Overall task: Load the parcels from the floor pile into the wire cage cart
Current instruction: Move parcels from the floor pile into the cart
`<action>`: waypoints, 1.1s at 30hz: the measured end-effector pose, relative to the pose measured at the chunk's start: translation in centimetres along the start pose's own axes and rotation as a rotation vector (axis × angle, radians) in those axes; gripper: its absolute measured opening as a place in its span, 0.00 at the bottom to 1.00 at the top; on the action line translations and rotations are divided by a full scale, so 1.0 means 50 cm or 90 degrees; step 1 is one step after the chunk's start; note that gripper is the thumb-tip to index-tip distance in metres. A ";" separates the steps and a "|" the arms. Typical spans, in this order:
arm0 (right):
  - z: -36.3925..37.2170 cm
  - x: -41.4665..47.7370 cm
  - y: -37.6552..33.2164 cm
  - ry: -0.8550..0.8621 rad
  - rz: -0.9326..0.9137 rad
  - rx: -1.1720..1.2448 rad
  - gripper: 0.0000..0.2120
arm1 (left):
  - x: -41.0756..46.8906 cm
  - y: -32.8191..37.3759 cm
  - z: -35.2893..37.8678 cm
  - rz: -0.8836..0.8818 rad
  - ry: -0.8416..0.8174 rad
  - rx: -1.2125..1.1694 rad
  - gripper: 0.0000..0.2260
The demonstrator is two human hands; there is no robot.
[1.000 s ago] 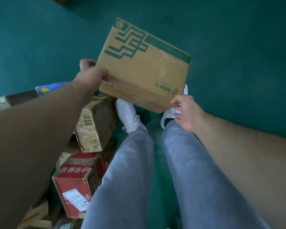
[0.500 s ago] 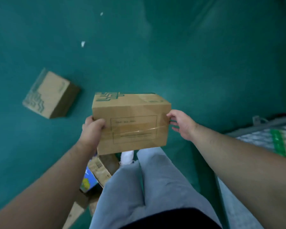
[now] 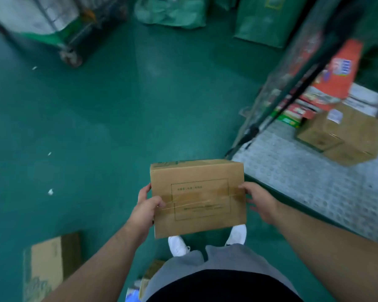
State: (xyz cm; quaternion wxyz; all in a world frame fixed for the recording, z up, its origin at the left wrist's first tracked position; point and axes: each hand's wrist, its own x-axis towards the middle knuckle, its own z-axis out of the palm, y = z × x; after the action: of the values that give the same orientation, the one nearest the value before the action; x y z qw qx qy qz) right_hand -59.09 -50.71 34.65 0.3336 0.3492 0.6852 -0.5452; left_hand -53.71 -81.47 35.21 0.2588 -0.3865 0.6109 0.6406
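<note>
I hold a brown cardboard parcel [image 3: 198, 197] with green print and clear tape in front of my waist, above my white shoes. My left hand [image 3: 145, 209] grips its left side and my right hand [image 3: 259, 202] grips its right side. The wire cage cart [image 3: 314, 182] stands to the right, its grey studded floor just beyond the parcel's right edge and its mesh side wall [image 3: 288, 83] rising at the upper right. Inside the cart lie a brown box [image 3: 340, 136] and an orange-red carton [image 3: 334, 79].
A cardboard box [image 3: 50, 264] lies on the green floor at the lower left, with bits of the pile [image 3: 148, 277] by my legs. Another wheeled cage [image 3: 59, 25] stands at the upper left. Green sacks [image 3: 170, 12] and a green bag [image 3: 266, 20] line the back.
My view has swung up and right from the floor pile toward the cart. The parcel stays in both hands and has turned level, now close to the cart's floor edge.
</note>
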 end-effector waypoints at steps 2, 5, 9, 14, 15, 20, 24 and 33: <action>-0.101 -0.019 0.062 0.037 -0.002 0.066 0.14 | -0.002 0.020 0.093 -0.001 -0.055 0.061 0.37; -0.241 -0.047 0.147 0.085 0.021 0.219 0.16 | -0.011 0.031 0.254 0.008 -0.131 0.150 0.33; -0.438 -0.086 0.233 0.140 0.023 0.343 0.17 | -0.029 0.023 0.505 0.064 -0.204 0.255 0.25; -0.688 -0.097 0.320 0.213 0.024 0.415 0.19 | -0.058 0.002 0.818 0.099 -0.249 0.326 0.17; -0.747 -0.095 0.337 0.227 0.021 0.430 0.19 | -0.065 -0.004 0.888 0.099 -0.253 0.344 0.16; -0.967 -0.081 0.382 0.271 -0.004 0.472 0.20 | -0.098 0.002 1.155 0.087 -0.264 0.374 0.16; -1.081 -0.060 0.387 0.289 -0.019 0.497 0.21 | -0.105 0.024 1.283 0.090 -0.282 0.406 0.18; -1.246 0.095 0.345 0.316 -0.001 0.522 0.23 | -0.002 0.108 1.502 0.024 -0.319 0.497 0.21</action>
State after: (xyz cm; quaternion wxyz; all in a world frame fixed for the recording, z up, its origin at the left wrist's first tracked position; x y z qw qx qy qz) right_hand -51.85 13.71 33.21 -0.0058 0.5708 0.4729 -0.6712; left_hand -71.44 -8.29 35.02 0.5132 -0.0820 0.7318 0.4409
